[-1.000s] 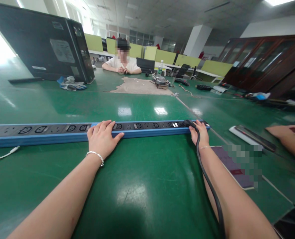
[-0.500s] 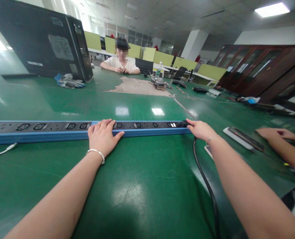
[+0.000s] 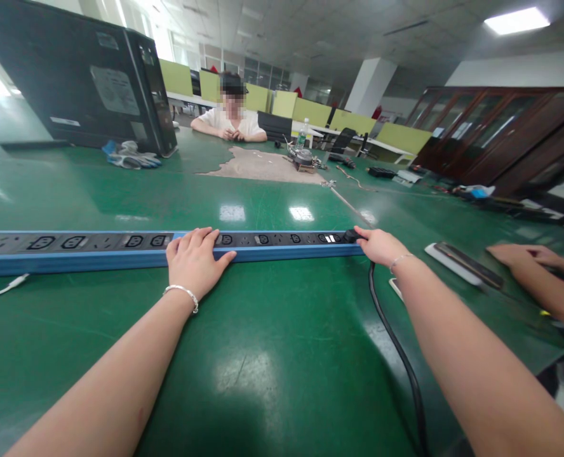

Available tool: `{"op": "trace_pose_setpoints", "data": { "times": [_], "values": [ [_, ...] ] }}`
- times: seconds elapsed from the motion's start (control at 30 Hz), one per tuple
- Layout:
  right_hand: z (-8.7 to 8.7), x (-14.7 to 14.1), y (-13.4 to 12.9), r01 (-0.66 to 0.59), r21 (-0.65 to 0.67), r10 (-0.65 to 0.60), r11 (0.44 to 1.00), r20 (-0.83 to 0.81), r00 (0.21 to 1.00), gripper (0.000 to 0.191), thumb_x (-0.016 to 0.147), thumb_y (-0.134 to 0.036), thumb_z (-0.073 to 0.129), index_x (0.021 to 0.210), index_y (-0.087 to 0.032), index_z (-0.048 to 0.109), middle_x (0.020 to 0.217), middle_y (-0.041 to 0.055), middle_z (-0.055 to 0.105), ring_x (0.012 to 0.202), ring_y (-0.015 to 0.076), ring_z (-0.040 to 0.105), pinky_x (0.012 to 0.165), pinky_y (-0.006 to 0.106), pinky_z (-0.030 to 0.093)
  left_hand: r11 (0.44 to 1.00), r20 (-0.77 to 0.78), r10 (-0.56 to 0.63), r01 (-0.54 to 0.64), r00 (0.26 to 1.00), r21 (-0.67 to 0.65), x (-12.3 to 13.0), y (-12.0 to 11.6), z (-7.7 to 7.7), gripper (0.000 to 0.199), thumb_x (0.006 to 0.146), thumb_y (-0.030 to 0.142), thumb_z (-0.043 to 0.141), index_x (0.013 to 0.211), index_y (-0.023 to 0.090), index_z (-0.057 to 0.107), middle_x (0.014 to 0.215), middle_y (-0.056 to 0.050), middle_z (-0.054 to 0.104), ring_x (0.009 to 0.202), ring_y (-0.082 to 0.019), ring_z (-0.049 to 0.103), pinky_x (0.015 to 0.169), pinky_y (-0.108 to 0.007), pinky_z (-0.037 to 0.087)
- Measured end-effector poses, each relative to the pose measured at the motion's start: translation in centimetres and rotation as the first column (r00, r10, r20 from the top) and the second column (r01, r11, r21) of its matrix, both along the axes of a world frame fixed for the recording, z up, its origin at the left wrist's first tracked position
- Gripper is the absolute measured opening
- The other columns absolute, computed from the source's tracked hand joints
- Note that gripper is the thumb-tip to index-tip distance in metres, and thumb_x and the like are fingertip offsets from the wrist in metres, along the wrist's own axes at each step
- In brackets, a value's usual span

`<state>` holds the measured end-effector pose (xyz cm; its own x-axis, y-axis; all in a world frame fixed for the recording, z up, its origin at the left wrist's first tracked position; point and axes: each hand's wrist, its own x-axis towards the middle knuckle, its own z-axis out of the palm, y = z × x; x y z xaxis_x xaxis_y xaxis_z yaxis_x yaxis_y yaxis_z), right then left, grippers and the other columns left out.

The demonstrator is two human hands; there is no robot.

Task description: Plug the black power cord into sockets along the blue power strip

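Observation:
A long blue power strip (image 3: 291, 252) with a row of black sockets lies across the green table. My left hand (image 3: 196, 257) rests over its middle, fingers on the top and thumb spread along the near side. At the strip's right end, my right hand (image 3: 377, 245) is closed on a black plug (image 3: 351, 236), which sits at the last socket position. From under that hand a thick black cable (image 3: 391, 330) curves down towards the table's near edge. The plug's underside is hidden.
A white cable (image 3: 6, 289) lies left. Behind are a black computer case (image 3: 86, 82), gloves (image 3: 130, 155) and a seated person (image 3: 232, 120). At right, a black and white device (image 3: 463, 265) lies near another person's hands (image 3: 520, 255).
Both hands keep their places on the strip and plug. Only the view has shifted very slightly, and the black cable's lower part has swung a little to the right.

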<state>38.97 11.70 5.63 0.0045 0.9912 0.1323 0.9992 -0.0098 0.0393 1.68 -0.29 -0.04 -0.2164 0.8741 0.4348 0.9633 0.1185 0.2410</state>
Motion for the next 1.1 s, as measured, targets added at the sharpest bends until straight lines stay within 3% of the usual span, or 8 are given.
{"op": "trace_pose_setpoints", "data": {
  "times": [0.3,0.5,0.57,0.67,0.83,1.0,1.03,1.1],
  "values": [
    [-0.1,-1.0,-2.2,0.046,-0.030,-0.048,0.998,-0.051,0.998,0.051,0.088,-0.031,0.041,0.139,-0.023,0.043,0.105,0.0116,0.069,0.089,0.0230,0.066,0.079,0.031,0.046,1.000,-0.003,-0.003,0.003,1.000,0.008,0.0,0.0,-0.1,0.056,0.081,0.056,0.043,0.126,0.022,0.051,0.135,-0.007,0.050,0.123,-0.030,0.042,0.103,-0.046,0.023],
    [-0.1,-0.8,-1.8,0.077,-0.144,-0.114,0.987,-0.269,0.956,0.054,0.090,-0.038,0.040,0.141,-0.021,0.038,0.075,0.0038,0.070,0.053,0.0151,0.063,0.061,0.025,0.048,0.999,0.002,-0.001,0.001,1.000,0.032,-0.1,0.0,-0.2,0.055,0.081,0.055,0.044,0.124,0.022,0.052,0.133,-0.007,0.052,0.122,-0.029,0.043,0.103,-0.046,0.023],
    [0.0,-1.1,-1.3,0.129,-0.131,-0.158,0.983,-0.249,0.955,0.052,0.088,-0.039,0.042,0.135,-0.016,0.046,0.075,0.0053,0.070,0.052,0.0153,0.062,0.061,0.026,0.048,0.999,0.005,-0.008,0.008,1.000,0.039,-0.1,0.1,-0.2,0.055,0.081,0.055,0.044,0.124,0.022,0.052,0.133,-0.007,0.052,0.122,-0.029,0.043,0.103,-0.046,0.023],
    [-0.1,-1.5,-0.7,0.185,-0.104,-0.197,0.977,-0.122,0.973,0.043,0.088,-0.038,0.041,0.110,-0.010,0.065,0.075,0.0106,0.070,0.062,0.0185,0.065,0.068,0.028,0.047,0.999,0.008,-0.013,0.013,1.000,0.050,-0.1,0.1,-0.2,0.055,0.081,0.055,0.045,0.124,0.022,0.053,0.133,-0.007,0.052,0.123,-0.029,0.043,0.103,-0.046,0.023],
    [-0.3,-1.5,-0.7,0.168,-0.074,-0.177,0.983,-0.141,0.974,0.040,0.089,-0.037,0.037,0.097,-0.012,0.068,0.076,0.0111,0.069,0.072,0.0210,0.065,0.070,0.028,0.046,0.999,0.009,-0.007,0.007,1.000,0.042,-0.2,0.1,-0.3,0.055,0.081,0.056,0.045,0.124,0.022,0.052,0.133,-0.007,0.052,0.122,-0.029,0.043,0.103,-0.046,0.023],
    [2.9,-0.3,-1.5,0.191,0.227,-0.152,0.955,-0.178,0.972,0.042,0.091,-0.038,0.033,0.098,-0.013,0.065,0.086,0.0154,0.068,0.082,0.0250,0.064,0.068,0.029,0.045,0.999,0.020,-0.016,0.015,1.000,0.037,-0.1,-0.1,0.0,0.056,0.080,0.055,0.045,0.124,0.022,0.053,0.133,-0.007,0.052,0.123,-0.029,0.042,0.104,-0.046,0.022],
    [3.8,0.1,-1.6,0.188,0.259,-0.139,0.947,-0.196,0.971,0.041,0.090,-0.039,0.034,0.100,-0.013,0.064,0.088,0.0150,0.067,0.081,0.0245,0.064,0.066,0.028,0.045,0.999,0.022,-0.015,0.014,1.000,0.035,-0.1,-0.1,0.0,0.056,0.080,0.055,0.044,0.124,0.022,0.053,0.133,-0.007,0.052,0.123,-0.029,0.042,0.104,-0.046,0.022],
    [5.2,1.0,-1.7,0.199,0.195,-0.141,0.960,-0.278,0.950,0.039,0.090,-0.039,0.035,0.103,-0.014,0.063,0.085,0.0127,0.067,0.070,0.0212,0.063,0.059,0.026,0.045,1.000,0.026,-0.012,0.012,1.000,0.028,-0.1,-0.1,0.1,0.056,0.081,0.055,0.044,0.125,0.022,0.052,0.133,-0.008,0.052,0.123,-0.030,0.042,0.104,-0.046,0.022]
  ]
}}
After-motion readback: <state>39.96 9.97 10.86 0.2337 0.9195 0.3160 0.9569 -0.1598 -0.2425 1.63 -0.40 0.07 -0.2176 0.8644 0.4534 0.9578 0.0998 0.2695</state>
